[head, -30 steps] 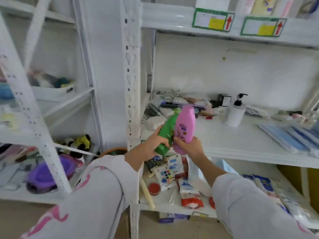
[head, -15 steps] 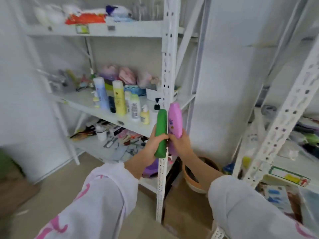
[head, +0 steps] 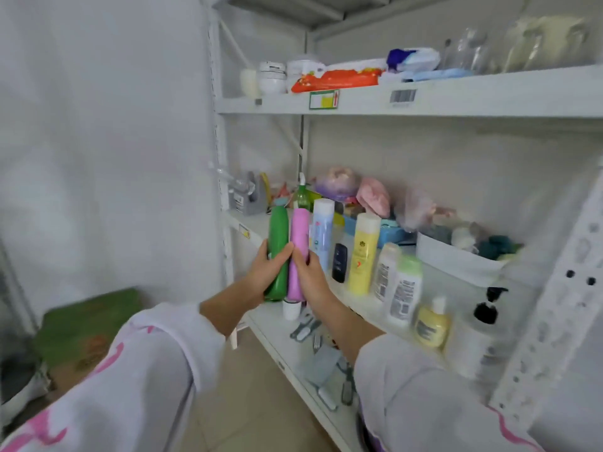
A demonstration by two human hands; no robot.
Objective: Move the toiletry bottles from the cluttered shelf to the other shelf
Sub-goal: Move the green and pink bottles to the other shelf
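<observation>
Left hand (head: 265, 272) gripped upright green bottle (head: 278, 252) | right hand (head: 310, 278) gripped pink bottle (head: 299, 256) | bottles touched, before middle shelf (head: 365, 308) of toiletries.

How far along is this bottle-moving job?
Partly done, it seems: a blue bottle, a yellow bottle and several smaller ones already stand on the middle shelf. In hand: the left hand grips a green bottle, the right hand a pink bottle. Both remain to be set down.

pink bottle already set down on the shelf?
No: the pink bottle is upright in the right hand, beside the green bottle in the left hand, in front of the shelf.
</observation>
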